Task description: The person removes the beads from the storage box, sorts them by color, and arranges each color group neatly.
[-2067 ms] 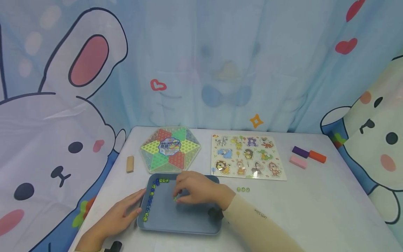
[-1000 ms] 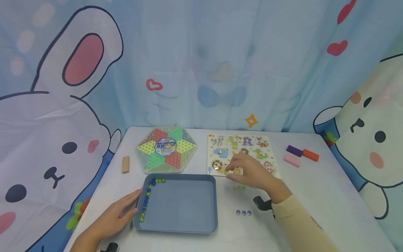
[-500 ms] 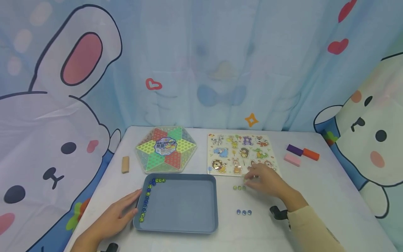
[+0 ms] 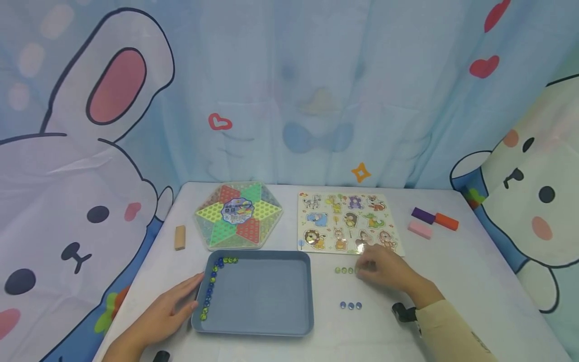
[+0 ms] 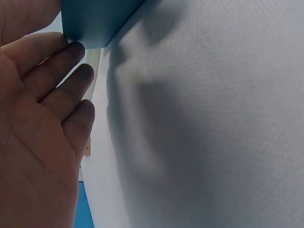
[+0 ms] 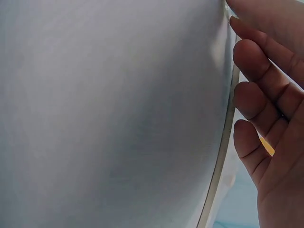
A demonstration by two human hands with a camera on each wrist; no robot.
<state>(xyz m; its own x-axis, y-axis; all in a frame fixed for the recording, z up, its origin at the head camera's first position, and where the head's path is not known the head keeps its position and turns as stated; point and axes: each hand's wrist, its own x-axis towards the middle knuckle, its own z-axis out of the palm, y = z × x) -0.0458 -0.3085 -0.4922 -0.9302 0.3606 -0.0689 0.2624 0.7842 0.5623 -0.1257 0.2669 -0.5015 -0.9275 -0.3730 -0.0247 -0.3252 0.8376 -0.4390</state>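
My right hand (image 4: 382, 266) pinches a yellow-green marble (image 4: 356, 270) against the tabletop, at the right end of a short row of green marbles (image 4: 344, 270). In the right wrist view the thumb and forefinger meet at the top edge, and the other fingers are bent. My left hand (image 4: 165, 309) rests with fairly straight fingers against the left side of a blue-grey tray (image 4: 267, 329). Inside that tray, blue and green marbles (image 4: 210, 289) line the left wall and the start of the far wall. Nearer me on the table lie 3 blue marbles (image 4: 351, 305).
Behind the tray is a hexagonal Chinese checkers board (image 4: 238, 231). An animal puzzle board (image 4: 323, 231) lies just beyond my right hand. A wooden block (image 4: 180, 237) stands at left; purple (image 4: 422, 215), orange (image 4: 447, 221) and pink blocks (image 4: 420, 230) lie at right.
My right hand has carried a green marble from over the tray, rightward past the puzzle board, down to the end of the green row. The left hand has stayed at the tray.
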